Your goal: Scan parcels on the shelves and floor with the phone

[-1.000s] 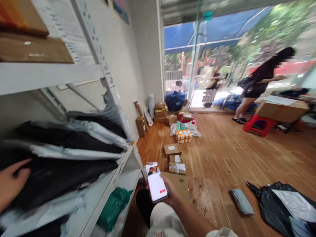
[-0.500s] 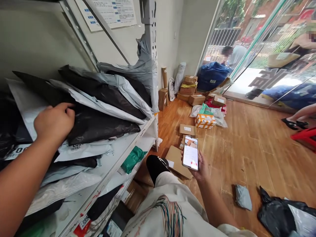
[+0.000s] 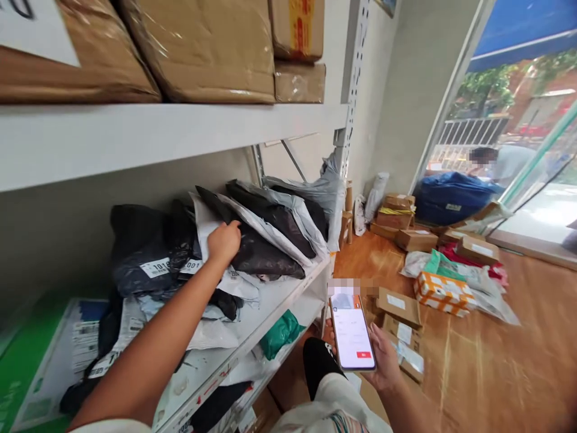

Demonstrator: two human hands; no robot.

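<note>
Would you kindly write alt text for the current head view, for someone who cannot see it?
A person's left hand touches a black parcel bag on a white shelf, while the right hand holds a lit phone. Cardboard boxes sit on the shelf above; more parcels lie on the wooden floor.

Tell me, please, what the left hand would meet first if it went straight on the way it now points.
Probably the black bag beside the left hand, which seems to touch it; beyond that, perhaps the white bag, though depth is unclear.
</note>
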